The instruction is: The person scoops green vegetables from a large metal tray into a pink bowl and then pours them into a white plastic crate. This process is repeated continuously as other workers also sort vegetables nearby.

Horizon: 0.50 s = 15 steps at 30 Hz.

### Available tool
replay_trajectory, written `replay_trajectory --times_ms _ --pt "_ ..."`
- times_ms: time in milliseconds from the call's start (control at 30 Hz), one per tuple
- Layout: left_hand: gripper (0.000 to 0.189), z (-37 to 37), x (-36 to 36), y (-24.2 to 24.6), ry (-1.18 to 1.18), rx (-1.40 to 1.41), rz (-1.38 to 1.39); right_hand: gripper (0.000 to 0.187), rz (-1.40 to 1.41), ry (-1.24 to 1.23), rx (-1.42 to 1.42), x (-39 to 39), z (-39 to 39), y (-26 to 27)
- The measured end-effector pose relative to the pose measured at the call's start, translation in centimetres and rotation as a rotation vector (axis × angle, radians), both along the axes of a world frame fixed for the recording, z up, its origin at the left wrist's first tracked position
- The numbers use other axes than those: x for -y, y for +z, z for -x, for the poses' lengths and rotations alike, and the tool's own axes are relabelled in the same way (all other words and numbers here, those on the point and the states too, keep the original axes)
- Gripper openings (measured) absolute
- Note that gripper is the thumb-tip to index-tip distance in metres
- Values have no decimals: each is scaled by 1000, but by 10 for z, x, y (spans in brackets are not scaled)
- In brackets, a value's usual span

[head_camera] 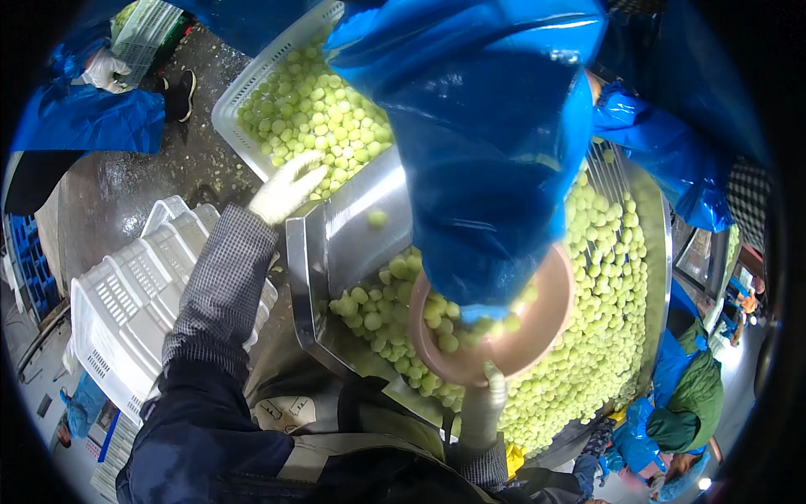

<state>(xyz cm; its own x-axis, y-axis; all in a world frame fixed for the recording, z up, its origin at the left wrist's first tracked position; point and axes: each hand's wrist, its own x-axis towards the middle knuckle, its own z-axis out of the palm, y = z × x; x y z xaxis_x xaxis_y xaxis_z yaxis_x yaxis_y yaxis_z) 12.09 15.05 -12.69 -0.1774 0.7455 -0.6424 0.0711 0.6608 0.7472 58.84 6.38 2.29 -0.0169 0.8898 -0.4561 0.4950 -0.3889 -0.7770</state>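
My left hand [289, 189], in a pale glove, reaches over the near corner of a white plastic crate [236, 107]. Its fingers are apart, over or against the round pale-green fruits [321, 120] inside; whether it touches the crate wall is unclear. With my right hand [492, 390], also gloved, I grip the near rim of a pinkish plastic basin [541, 327]. Some green fruits lie in the basin, which sits tilted over a bed of the same fruits [567, 390]. Blue plastic clothing [485, 157] of a co-worker hangs into the basin and hides part of it.
A stainless-steel trough [365, 214] holds the fruit bed, with metal bars [607, 164] at its far side. Nested white crates [145, 296] stand at left on wet, littered floor [189, 148]. Another person's gloved hand [106, 70] is at upper left; more people work at right.
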Motion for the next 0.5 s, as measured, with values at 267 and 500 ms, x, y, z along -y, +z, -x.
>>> replay_trajectory --times_ms 267,500 --pt "35 -80 44 51 114 -609 -173 26 104 -248 -217 -21 12 -16" --pt "42 -74 43 50 64 -748 -152 32 -483 217 46 -37 -11 -16"
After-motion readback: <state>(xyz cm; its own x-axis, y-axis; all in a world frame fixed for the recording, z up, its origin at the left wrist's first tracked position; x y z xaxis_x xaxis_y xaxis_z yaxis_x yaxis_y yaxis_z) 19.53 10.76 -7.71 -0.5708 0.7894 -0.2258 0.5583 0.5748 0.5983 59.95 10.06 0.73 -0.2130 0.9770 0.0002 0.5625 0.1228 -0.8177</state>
